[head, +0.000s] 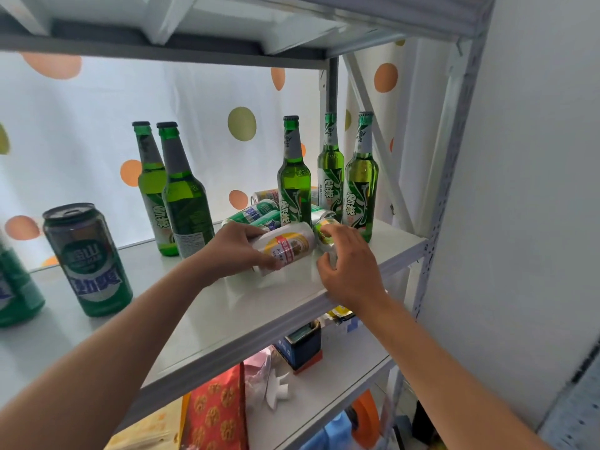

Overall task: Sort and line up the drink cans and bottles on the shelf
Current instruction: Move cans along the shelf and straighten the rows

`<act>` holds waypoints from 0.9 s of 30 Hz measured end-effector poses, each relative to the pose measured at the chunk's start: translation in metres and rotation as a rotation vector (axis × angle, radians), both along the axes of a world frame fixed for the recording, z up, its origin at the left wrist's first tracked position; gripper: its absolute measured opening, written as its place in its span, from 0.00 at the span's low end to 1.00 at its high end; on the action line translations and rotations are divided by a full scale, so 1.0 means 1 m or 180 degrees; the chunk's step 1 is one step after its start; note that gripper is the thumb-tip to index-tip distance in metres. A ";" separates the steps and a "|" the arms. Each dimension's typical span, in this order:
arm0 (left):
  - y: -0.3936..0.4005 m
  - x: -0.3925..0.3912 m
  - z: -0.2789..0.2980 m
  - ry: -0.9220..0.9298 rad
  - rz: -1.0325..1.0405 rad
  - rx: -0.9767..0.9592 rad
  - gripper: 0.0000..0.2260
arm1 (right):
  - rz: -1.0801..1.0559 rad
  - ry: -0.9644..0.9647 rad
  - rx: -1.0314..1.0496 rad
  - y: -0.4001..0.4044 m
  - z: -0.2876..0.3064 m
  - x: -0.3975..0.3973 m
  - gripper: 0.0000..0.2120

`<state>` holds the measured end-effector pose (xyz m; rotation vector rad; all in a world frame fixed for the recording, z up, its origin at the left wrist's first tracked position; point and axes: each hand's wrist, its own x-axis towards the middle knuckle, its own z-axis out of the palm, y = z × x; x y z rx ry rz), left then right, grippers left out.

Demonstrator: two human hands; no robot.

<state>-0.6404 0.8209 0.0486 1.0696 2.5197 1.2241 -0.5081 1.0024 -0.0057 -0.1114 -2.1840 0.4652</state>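
A: Obs. Left hand (242, 246) has its fingers (271, 264) curled round a white can (285, 246) lying on its side on the shelf (227, 306), front right, just ahead of the bottles (293, 183).

B: Right hand (349, 264)?

A: Curled fingers pinch a second, smaller can (326, 233) with a yellow-green end, touching or just beside the white one. Most of it is hidden by the hand, so I cannot tell the brand.

B: Where do the rest stand?

A: Five green bottles are upright: two at centre, three at right. Behind the white can, more cans lie in a heap (259, 212) among the right-hand bottles. Two green cans (87, 258) stand upright at far left, well apart from the heap.

B: Step in hand, by your judgement?

A: Lifting fallen cans out of the heap, to stand them upright and group them by kind. Early in the task, I judge, as most cans lie flat.

B: Method notes?

A: Draw the white can toward the shelf's front edge before tipping it up; the nearest bottle is close behind, and a swing of the wrist could knock it. Turn it onto its base with the whole hand, not the fingertips, since a round can on a smooth shelf will likely roll. Do one can at a time. Set like with like, labels forward.

B: Risk?

A: Pulling one can may free the others to roll off the front lip.
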 end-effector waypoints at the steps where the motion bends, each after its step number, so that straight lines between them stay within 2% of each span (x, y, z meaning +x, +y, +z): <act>1: -0.005 0.003 -0.002 -0.0100 0.0037 0.0182 0.22 | 0.0037 -0.0013 -0.0098 -0.004 0.001 -0.001 0.21; 8: -0.037 0.027 -0.021 -0.0840 0.0409 0.1452 0.22 | 0.0426 -0.0098 -0.0808 -0.040 0.016 -0.008 0.21; 13: -0.052 0.042 -0.023 -0.0953 0.0479 0.1939 0.27 | 0.0676 -0.0042 -0.0800 -0.066 0.025 -0.014 0.20; 18: -0.061 0.049 -0.024 -0.1179 0.0269 0.2061 0.31 | 0.0745 -0.0002 -0.0511 -0.079 0.027 -0.016 0.21; 21: -0.066 0.050 -0.027 -0.0990 0.0076 0.1816 0.36 | 0.0766 0.0124 -0.0304 -0.081 0.027 -0.013 0.23; 27: -0.067 0.046 -0.036 -0.0276 0.0533 0.1447 0.25 | 0.0515 -0.0117 -0.0076 -0.069 0.017 -0.011 0.27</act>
